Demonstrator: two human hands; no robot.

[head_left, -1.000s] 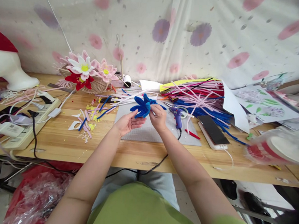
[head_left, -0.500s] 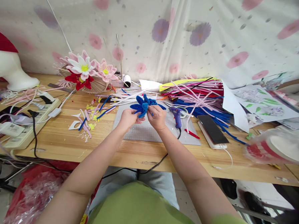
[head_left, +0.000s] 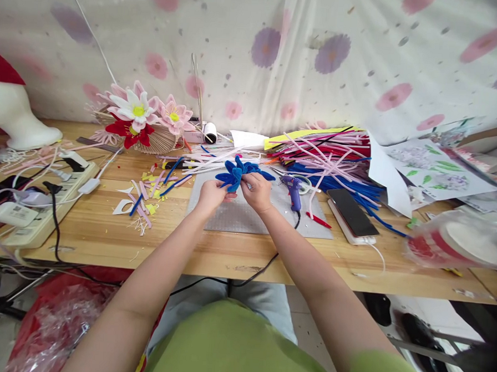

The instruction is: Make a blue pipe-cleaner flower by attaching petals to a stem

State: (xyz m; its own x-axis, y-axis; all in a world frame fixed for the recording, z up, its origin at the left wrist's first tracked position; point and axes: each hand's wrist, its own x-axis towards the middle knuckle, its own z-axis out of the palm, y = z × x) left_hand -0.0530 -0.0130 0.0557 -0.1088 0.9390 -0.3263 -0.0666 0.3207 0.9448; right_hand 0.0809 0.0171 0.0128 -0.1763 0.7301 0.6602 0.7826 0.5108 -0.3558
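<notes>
A fuzzy blue flower (head_left: 234, 173) with several petals is held above a grey cutting mat (head_left: 230, 221). My left hand (head_left: 213, 196) grips its left lower side, fingers partly hidden beneath the petals. From the right, my right hand (head_left: 256, 191) pinches the flower near its middle, and blue petals stick out behind the fingers. A purple glue gun (head_left: 292, 193) lies on the mat to the right of my right hand, close to a red pen-like tool (head_left: 318, 220).
A phone (head_left: 352, 212) and a bundle of coloured pipe cleaners (head_left: 329, 151) are on the right. Scraps (head_left: 141, 200), a power strip (head_left: 64, 209) and finished flowers (head_left: 138, 113) stand left. A bagged cup (head_left: 454, 241) is at far right.
Both hands have shifted slightly left with the blue flower, which has turned a little. My right fingers sit slightly differently on it. The whole view has shifted a little.
</notes>
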